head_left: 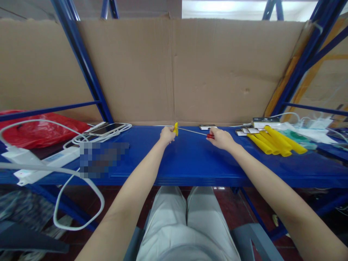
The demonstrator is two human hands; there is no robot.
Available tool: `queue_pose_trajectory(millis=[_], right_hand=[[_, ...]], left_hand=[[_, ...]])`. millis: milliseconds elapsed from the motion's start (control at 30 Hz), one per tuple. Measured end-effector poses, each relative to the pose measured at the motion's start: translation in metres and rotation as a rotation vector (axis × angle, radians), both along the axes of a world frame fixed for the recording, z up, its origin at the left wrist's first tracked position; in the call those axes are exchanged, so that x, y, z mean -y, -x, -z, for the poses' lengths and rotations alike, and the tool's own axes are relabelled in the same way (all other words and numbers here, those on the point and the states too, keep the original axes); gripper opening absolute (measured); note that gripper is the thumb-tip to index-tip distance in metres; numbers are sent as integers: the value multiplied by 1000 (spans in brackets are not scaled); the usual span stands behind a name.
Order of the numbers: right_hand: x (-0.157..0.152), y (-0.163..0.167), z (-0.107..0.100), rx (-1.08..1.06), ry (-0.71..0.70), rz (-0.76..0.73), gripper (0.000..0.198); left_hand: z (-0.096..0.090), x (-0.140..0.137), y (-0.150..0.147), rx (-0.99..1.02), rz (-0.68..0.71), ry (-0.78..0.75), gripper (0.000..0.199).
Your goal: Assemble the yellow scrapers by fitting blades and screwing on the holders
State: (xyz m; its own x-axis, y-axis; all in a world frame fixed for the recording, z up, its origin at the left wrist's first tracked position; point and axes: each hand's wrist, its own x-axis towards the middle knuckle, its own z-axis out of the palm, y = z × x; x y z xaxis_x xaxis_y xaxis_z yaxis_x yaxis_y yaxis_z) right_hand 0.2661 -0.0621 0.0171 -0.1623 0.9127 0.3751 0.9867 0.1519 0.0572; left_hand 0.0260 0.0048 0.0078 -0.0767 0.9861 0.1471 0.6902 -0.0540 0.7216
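My left hand is closed on a small yellow piece, held just above the blue tabletop. In my right hand is a screwdriver, its red handle mostly covered by the fingers. The long thin metal shaft points left, with its tip at or very near the yellow piece; I cannot tell whether they touch. Behind my right hand lies a small flat black-and-white item. Several yellow tubes with white and black cards at their far ends lie right of that hand.
A blue table stands against a cardboard panel between blue metal posts. On the left are a red plastic bag, a white power strip, white cables and a phone. Far right hold papers and a small box.
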Motion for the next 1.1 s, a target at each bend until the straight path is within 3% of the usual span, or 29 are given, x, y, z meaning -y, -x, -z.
queue_pose_trajectory(millis=[300,700,933,1100], right_hand=[[-1,-2,-1,0,26,69,24],[-4,-3,1,-19,113,-134,26],[6,1,-3,72,39,-14,27],[0,-2,-1,-15,216,-85,29]], left_hand=[[1,-1,-1,1,22,-6,46],[2,-2,1,4,6,-3,43],[-1,1,0,-41,-3,4,45],[-3,2,0,-39,-3,3,45]])
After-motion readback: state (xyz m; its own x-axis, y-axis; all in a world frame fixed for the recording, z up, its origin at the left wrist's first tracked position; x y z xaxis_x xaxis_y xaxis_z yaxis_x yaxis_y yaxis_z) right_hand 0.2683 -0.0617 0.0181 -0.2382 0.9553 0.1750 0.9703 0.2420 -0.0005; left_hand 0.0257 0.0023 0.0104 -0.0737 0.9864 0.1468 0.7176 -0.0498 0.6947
